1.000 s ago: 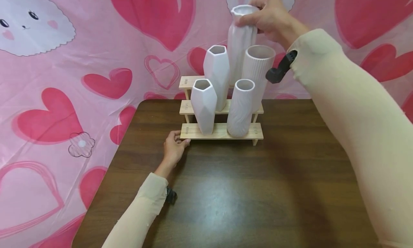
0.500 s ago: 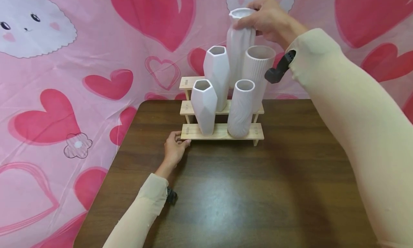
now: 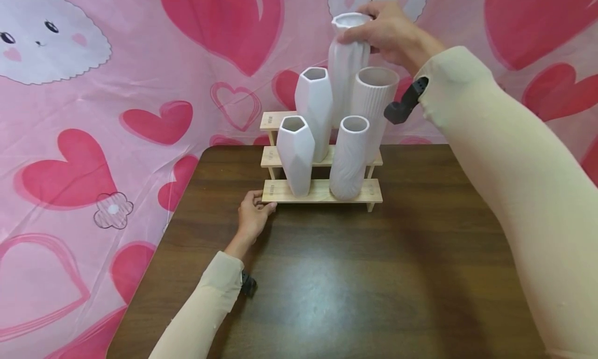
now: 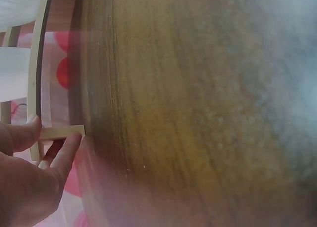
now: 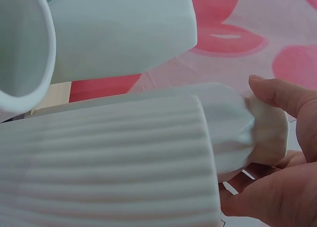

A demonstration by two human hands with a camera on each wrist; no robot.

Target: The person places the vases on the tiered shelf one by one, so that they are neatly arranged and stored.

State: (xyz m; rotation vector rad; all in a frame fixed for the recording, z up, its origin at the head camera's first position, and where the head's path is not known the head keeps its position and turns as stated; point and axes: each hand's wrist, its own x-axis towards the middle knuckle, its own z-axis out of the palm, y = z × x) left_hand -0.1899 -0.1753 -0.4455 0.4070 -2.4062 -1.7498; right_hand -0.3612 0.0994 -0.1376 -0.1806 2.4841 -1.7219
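Observation:
My right hand grips the neck of a tall white vase with a pinched, wavy rim, thumb in front and fingers behind. That vase stands upright at the back of a three-tier wooden stand; its base is hidden. At the stand's front left corner my left hand pinches the lowest board and its short leg. Two faceted white vases, one lower and one higher, stand on the left. On the right are a ribbed vase and a shorter textured vase.
The stand is near the far edge of a brown wooden table. Behind it hangs a pink cloth printed with hearts. In the right wrist view, the ribbed vase lies between the camera and the held vase's body.
My right hand and the tall vase have come down slightly and shifted a little left, then stayed almost still. The left hand keeps its hold on the stand's corner.

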